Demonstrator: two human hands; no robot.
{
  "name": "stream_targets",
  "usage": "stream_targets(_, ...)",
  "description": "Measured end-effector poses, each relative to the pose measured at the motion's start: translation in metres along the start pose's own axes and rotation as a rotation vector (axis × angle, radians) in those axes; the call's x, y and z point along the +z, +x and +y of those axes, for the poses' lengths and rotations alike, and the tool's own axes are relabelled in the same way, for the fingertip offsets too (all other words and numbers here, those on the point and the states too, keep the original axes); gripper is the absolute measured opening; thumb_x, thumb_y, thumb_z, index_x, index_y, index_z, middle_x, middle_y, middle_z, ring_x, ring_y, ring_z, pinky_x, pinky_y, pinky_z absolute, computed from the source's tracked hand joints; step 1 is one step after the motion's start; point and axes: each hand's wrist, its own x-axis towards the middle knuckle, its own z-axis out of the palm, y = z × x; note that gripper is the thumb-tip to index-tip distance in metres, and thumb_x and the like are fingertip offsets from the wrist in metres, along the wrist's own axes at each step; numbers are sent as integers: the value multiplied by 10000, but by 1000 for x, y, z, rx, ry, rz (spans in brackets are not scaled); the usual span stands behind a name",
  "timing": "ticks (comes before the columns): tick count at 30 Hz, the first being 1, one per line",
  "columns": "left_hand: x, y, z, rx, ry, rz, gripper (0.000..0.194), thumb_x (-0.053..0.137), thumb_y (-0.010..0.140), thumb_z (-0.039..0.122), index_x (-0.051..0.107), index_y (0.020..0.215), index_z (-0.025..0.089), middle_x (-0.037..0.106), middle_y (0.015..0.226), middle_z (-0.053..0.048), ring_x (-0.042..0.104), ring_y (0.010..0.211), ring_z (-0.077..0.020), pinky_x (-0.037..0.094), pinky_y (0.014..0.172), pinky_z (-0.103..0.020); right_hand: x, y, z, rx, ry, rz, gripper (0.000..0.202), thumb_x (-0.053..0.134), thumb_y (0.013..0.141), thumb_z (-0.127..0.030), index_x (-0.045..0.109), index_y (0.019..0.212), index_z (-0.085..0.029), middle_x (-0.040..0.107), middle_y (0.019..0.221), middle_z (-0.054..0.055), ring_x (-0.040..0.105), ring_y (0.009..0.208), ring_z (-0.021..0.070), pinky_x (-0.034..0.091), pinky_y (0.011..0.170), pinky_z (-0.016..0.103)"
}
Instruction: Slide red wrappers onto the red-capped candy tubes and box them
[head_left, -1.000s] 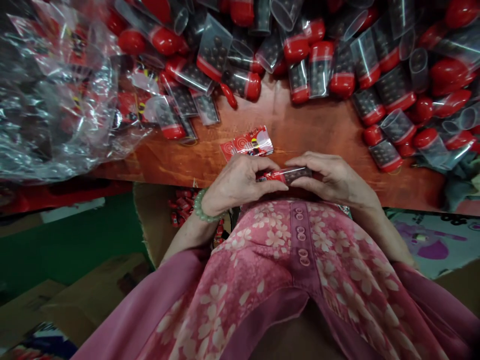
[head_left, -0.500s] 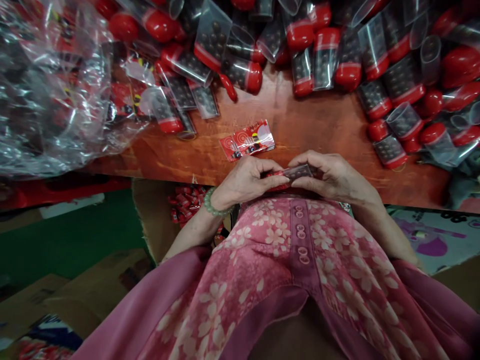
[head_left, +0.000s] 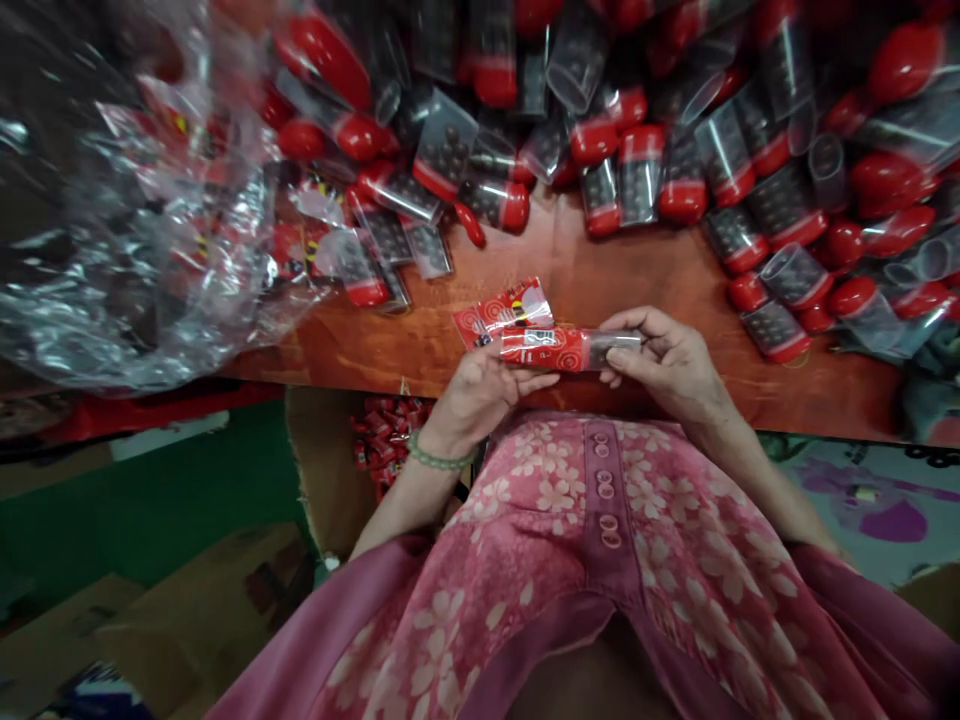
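Observation:
My right hand [head_left: 664,365] pinches the right end of a clear plastic container [head_left: 613,345] filled with dark balls. A red printed wrapper [head_left: 547,348] with a barcode label covers the container's left part. My left hand [head_left: 491,385] lies at the wrapper's left end, its fingers stretched out along the lower side and apart. Whether its thumb presses on the wrapper is hard to see. Just behind, flat red printed wrappers [head_left: 514,302] lie on the wooden table [head_left: 622,265].
Many red-capped containers [head_left: 641,175] of dark balls are heaped across the back and right. A crumpled clear plastic bag [head_left: 150,330] with printed wrappers lies at the left. Below the table edge stands a cardboard box [head_left: 319,470] beside small red packets [head_left: 386,435].
The container has turned so that its barcode label shows, and sits farther from my body. My left fingers have loosened and straightened; my right hand keeps its pinch. The camera view has shifted slightly.

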Motion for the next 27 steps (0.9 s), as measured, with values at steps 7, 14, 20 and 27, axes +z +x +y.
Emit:
stream_targets(7,37,16,-9,112,-75,169,390,951,638,452,803,884,189,821,965,-70,766,1030,-261,584,1039,-441,20,9,2,-101,75,-34,460,863,773,-500,581,1005,-221,722,833,-27,714,664,94,607,642,206)
stream_targets(14,40,22,-11,198,-67,213,333,922,680,461,826,857,195,827,980,-73,771,1049,-256,558,1075,-424,17,3,3,-134,-83,-81,386,680,940,-530,599,1127,-202,720,754,-13,690,639,119,592,641,253)
stream_targets(20,44,27,-9,263,-69,241,381,924,653,517,827,846,203,826,937,-79,779,1008,-270,582,1034,-430,24,2,8,-381,-361,70,286,666,964,-398,610,1188,-230,753,1078,40,719,741,117,598,695,264)
stream_targets(27,40,31,-4,359,-65,168,325,921,671,490,833,881,258,823,959,-41,779,964,-217,602,982,-362,27,6,16,-639,-544,165,224,654,969,-288,614,1185,-244,760,1101,55,758,882,173,619,782,301)
